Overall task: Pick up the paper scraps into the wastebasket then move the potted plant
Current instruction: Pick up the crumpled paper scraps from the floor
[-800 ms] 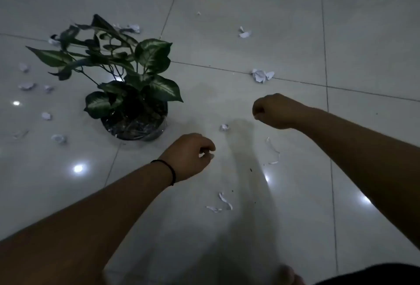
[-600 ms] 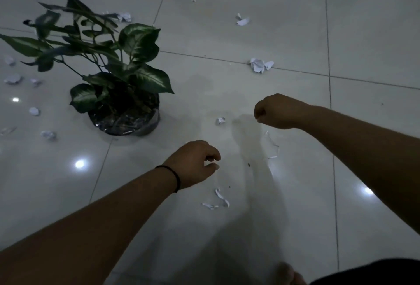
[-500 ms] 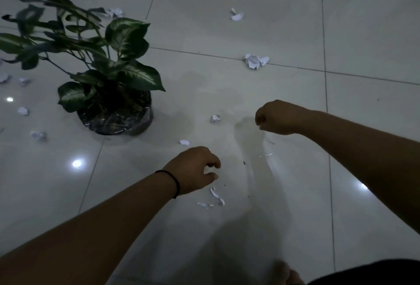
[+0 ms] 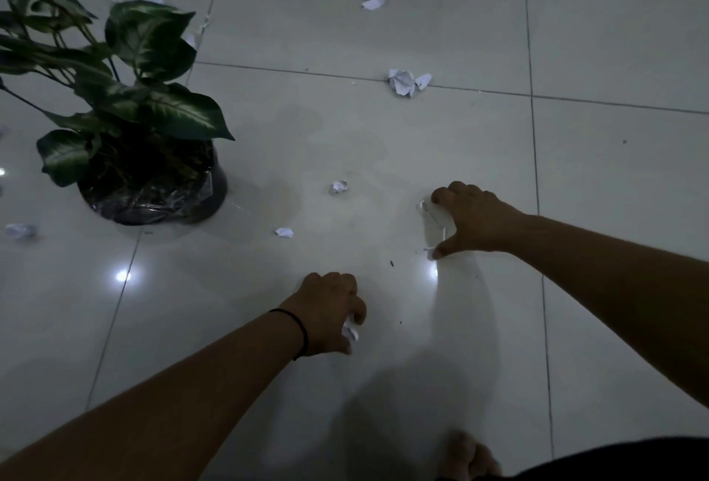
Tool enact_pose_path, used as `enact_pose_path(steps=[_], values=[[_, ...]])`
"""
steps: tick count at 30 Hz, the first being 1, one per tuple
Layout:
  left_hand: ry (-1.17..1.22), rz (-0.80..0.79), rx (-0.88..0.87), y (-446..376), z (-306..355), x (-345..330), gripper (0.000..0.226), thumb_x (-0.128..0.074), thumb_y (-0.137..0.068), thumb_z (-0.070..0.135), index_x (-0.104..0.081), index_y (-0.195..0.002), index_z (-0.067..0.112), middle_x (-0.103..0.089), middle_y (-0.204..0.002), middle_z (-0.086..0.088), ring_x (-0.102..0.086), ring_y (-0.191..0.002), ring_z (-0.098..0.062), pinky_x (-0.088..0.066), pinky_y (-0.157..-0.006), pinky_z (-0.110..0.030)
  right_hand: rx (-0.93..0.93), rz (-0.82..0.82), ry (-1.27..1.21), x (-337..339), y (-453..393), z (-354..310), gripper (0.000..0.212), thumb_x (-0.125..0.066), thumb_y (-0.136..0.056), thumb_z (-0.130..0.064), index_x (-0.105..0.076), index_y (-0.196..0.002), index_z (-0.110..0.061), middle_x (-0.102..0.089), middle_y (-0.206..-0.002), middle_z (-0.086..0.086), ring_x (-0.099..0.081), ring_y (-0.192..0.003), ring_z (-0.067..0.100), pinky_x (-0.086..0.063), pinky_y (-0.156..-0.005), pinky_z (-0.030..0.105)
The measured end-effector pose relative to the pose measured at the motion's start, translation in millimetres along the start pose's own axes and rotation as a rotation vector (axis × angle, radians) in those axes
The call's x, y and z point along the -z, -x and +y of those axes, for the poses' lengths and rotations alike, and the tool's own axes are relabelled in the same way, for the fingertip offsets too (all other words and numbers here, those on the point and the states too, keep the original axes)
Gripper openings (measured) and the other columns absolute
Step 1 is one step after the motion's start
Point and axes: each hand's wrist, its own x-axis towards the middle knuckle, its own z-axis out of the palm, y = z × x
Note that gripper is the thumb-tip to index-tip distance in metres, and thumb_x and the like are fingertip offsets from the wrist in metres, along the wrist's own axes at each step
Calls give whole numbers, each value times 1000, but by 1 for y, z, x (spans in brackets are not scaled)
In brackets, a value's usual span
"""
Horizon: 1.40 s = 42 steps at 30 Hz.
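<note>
White paper scraps lie scattered on the grey tiled floor. My left hand [image 4: 330, 312], a black band on its wrist, is down on the floor with its fingers closed around a small white scrap [image 4: 350, 331]. My right hand [image 4: 474, 221] is spread over a thin paper strip [image 4: 431, 218], thumb and fingers touching its two ends. Loose scraps lie between the hands and the plant: one scrap [image 4: 338, 186] and a second scrap [image 4: 284, 232]. A bigger crumpled piece [image 4: 406, 81] and a far scrap [image 4: 372, 1] lie beyond. The potted plant [image 4: 153, 193] stands at the left. No wastebasket is in view.
Another scrap [image 4: 19, 230] lies left of the pot, and scraps show behind the leaves [image 4: 153, 54]. Ceiling lights reflect off the glossy floor [image 4: 122, 275]. My bare foot [image 4: 470, 455] is at the bottom edge.
Both hands have dropped to the floor: the left closed on the strips near it, the right opened from a fist over the thin strip. The view shifted, so the plant sits further left.
</note>
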Motion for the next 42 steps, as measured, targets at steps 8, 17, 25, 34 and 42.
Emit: enact_pose_path(steps=[8, 17, 25, 34, 42], values=[[1, 58, 40, -10, -1, -4, 26, -58, -84, 43, -68, -96, 22, -55, -113, -1, -50, -108, -21, -33, -90, -33, 86, -59, 0, -8, -8, -9, 28, -72, -74, -37, -60, -86, -15, -51, -93, 2, -53, -86, 21, -40, -69, 30], [421, 367, 108, -9, -8, 17, 24, -59, -82, 37, -65, -70, 17, -66, -87, 0, -61, -89, -20, -46, -88, -38, 120, 76, -135, 6, -6, -21, 16, -61, -85, -19, -54, -73, -10, -55, -78, 5, -52, -74, 22, -39, -59, 28], [956, 680, 447, -2, -28, 42, 13, -49, -92, 15, -45, -80, 12, -66, -77, -2, -64, -68, -14, -51, -60, -19, 181, 154, -406, 20, -11, -64, 30, -47, -91, -6, -57, -118, -15, -67, -97, 7, -65, -87, 23, -50, -77, 30], [918, 641, 685, 22, -57, 39, 32, -46, -92, 23, -71, -94, 4, -69, -107, -14, -60, -101, -29, -42, -90, -31, 215, 230, -268, 20, -35, -88, 27, -43, -89, -15, -65, -102, -5, -56, -105, 14, -57, -97, 28, -45, -84, 33], [707, 643, 685, 22, -70, 44, 28, -35, -95, 13, -50, -119, 11, -68, -113, -12, -58, -84, -25, -37, -65, -22, 148, 318, -145, 12, -64, -101, 40, -40, -94, -43, -54, -90, -6, -56, -90, 14, -60, -84, 34, -42, -67, 33]])
